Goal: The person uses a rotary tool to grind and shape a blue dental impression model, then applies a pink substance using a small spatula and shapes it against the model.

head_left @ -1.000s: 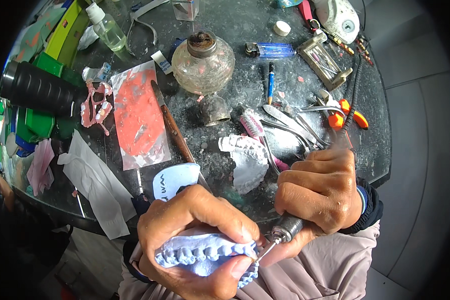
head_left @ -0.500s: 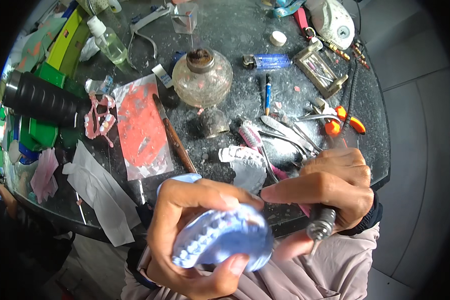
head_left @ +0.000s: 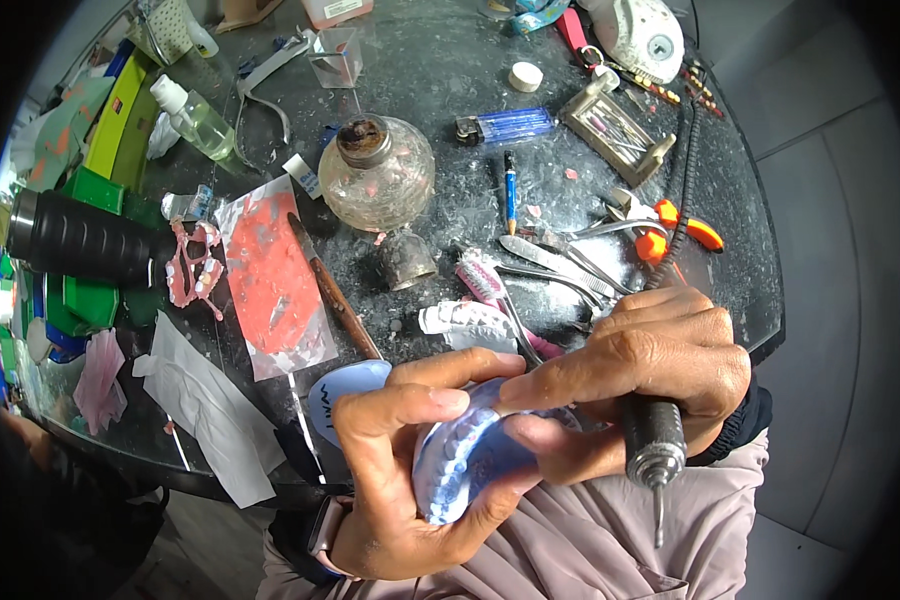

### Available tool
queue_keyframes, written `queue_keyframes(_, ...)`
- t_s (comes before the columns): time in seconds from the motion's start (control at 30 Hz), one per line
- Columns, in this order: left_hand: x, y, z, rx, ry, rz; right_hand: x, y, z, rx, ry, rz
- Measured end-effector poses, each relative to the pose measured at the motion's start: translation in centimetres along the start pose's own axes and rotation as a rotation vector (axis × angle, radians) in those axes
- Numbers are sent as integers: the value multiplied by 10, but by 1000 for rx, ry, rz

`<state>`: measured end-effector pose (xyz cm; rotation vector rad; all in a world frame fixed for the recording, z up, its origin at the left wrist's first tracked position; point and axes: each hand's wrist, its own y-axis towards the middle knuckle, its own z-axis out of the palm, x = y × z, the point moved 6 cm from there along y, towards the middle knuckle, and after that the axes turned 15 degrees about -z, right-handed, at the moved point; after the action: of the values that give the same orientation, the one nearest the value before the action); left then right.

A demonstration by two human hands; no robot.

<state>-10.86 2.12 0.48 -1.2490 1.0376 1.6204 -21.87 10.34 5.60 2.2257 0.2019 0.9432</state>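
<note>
My left hand (head_left: 385, 510) is closed around a blue plaster dental cast (head_left: 445, 465), its row of teeth facing up. My right hand (head_left: 660, 365) grips a dark rotary handpiece (head_left: 654, 435), whose thin metal bur points down toward my lap. The thumb and index fingertip of that same hand meet at the cast's front teeth; whether a small piece is pinched there I cannot tell. A second blue plaster piece (head_left: 345, 395) with a flat face lies on the bench beside my left hand. Just beyond my fingers is a white-toothed cast (head_left: 470, 320).
A glass spirit lamp (head_left: 378, 180) stands mid-bench. Left of it lie a wooden-handled knife (head_left: 340, 300), a pink wax sheet (head_left: 275, 270) and a dark cylinder (head_left: 80, 235). To the right are a pink brush (head_left: 480, 278), tweezers (head_left: 550, 262), orange-handled pliers (head_left: 705, 236) and the handpiece's coiled cord (head_left: 682, 190).
My right hand has moved left, its thumb and index finger now on the cast's teeth. The cast is tilted and turned. The handpiece swung so its bur points straight down.
</note>
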Motion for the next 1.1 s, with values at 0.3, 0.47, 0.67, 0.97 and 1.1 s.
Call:
queue_keyframes(0.3,11,-5,2,-74,102,61,0,-2,-1,-39,23,46)
queue_keyframes(0.47,10,-5,5,-82,93,34,0,-4,-2,-65,18,45)
queue_keyframes(0.67,9,-6,2,-117,51,44,-1,-2,0,-41,22,17)
queue_keyframes(0.97,-1,-1,4,-29,28,67,-3,-1,-4,35,-68,12)
queue_keyframes(1.1,-5,-1,1,-9,-86,64,-4,1,-5,64,-81,82)
